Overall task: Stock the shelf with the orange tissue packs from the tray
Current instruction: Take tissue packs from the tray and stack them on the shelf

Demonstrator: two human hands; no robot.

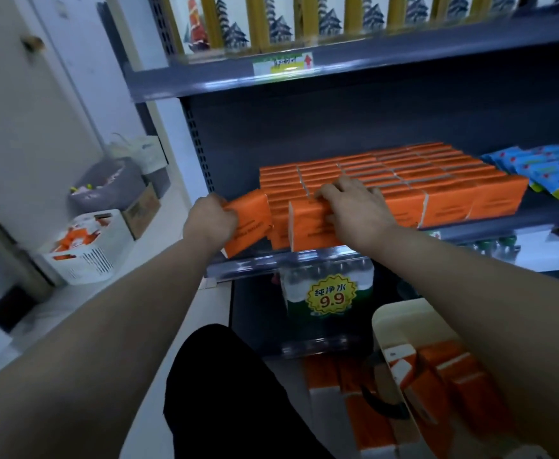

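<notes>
1. The left hand grips a tilted orange pack at the left end of the shelf, just beside the front row.
2. The right hand lies over an upright front pack, fingers curled on its top. Through the blur, it is probably holding it.
3. Behind them, stocked orange packs fill the shelf.
4. The tray, lower right, holds more packs.

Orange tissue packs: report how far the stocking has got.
Done: rows of stocked packs already fill much of the shelf. In hand: the left hand grips a tilted pack at the row's left end; the right hand holds the front pack beside it. Left: spare packs lie in the tray.
</notes>
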